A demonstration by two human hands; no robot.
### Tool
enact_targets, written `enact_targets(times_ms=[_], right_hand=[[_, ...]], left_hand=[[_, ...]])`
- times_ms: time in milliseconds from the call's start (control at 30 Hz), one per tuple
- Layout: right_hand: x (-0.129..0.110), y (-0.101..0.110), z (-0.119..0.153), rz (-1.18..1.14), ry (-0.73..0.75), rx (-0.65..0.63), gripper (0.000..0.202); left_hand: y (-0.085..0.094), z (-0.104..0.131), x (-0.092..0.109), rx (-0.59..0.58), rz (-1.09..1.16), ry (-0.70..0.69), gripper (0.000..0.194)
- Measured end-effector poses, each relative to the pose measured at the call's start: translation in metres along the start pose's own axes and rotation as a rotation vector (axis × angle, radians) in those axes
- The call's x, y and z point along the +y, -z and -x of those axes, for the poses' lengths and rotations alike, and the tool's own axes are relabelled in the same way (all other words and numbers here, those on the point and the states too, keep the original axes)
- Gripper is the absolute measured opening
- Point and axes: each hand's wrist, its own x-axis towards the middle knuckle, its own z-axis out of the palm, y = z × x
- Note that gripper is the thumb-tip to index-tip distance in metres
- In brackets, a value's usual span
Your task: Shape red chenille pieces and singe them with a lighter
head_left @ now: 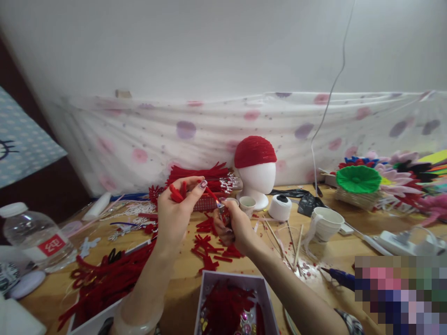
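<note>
Red strip (211, 192) pinched in left hand's (174, 211) grip, lighter (220, 208) clenched in right (236, 222) at strip's 5 o'clock; strip could be scorched by lingering flame (217, 203), red scraps (206, 245) at flame's 7 o'clock ignited by dropped embers.

Left hand (181, 200) holding red strips (177, 193) — right hand (232, 221) gripping lit lighter (220, 209)

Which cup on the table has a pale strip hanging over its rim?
The large cup at the right; its pale strip sets it apart from the smaller cups by the mannequin head, which show none.
</note>
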Motion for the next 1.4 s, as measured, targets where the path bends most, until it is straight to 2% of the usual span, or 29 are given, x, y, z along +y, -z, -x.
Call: enact_targets(times_ms=[133,200,267,367,433,500,533,600,733,867,967,1033,1100,1167,1267,1400], right_hand=[[-0.003,0.004,0.001,-0.155,0.091,0.066,0.053],[-0.003,0.001,0.002,-0.233,0.191,0.093,0.054],[-0.002,-0.004,0.004,-0.268,0.322,0.113,0.046],[0.000,-0.012,0.008,-0.269,0.475,0.139,0.038],[-0.001,-0.013,0.011,-0.264,0.504,0.143,0.037],[-0.004,-0.011,0.013,-0.242,0.499,0.133,0.036],[-0.005,-0.008,0.013,-0.226,0.497,0.131,0.037],[-0.008,-0.002,0.013,-0.166,0.501,0.128,0.037],[-0.013,0.008,0.014,0.146,0.541,0.118,0.037],[-0.017,0.005,0.021,0.351,0.545,0.089,0.038],[-0.018,0.004,0.022,0.335,0.481,0.036,0.036],[-0.016,0.006,0.016,0.217,0.357,-0.017,0.041],[-0.011,0.010,0.009,0.047,0.196,-0.055,0.055],[-0.006,0.012,0.001,-0.054,0.080,-0.029,0.061],[0.000,0.010,-0.005,-0.079,-0.038,0.017,0.055],[0.006,-0.001,-0.003,-0.028,-0.136,-0.013,0.046]], left_hand=[[0.000,-0.001,-0.002,0.032,0.014,-0.008,0.018],[0.001,-0.001,-0.003,0.057,-0.016,-0.042,0.017],[0.001,0.001,-0.003,0.053,-0.069,-0.113,0.012],[0.001,0.004,-0.002,-0.083,-0.176,-0.302,0.007],[0.001,0.006,-0.001,-0.213,-0.252,-0.434,0.011],[0.001,0.007,-0.001,-0.319,-0.305,-0.488,0.011],[0.002,0.006,0.000,-0.362,-0.314,-0.463,0.009],[0.005,0.004,0.000,-0.424,-0.274,-0.313,0.005],[0.011,-0.003,0.002,-0.458,-0.092,0.060,0.019],[0.009,-0.003,0.005,-0.514,-0.008,0.273,0.025],[0.007,-0.001,0.009,-0.472,0.059,0.343,0.028],[0.008,-0.001,0.011,-0.457,0.106,0.364,0.032],[0.009,-0.001,0.013,-0.425,0.145,0.368,0.033],[0.009,-0.002,0.014,-0.375,0.170,0.360,0.033],[0.008,-0.001,0.015,-0.337,0.179,0.356,0.036],[0.006,-0.001,0.015,-0.334,0.177,0.350,0.036]])
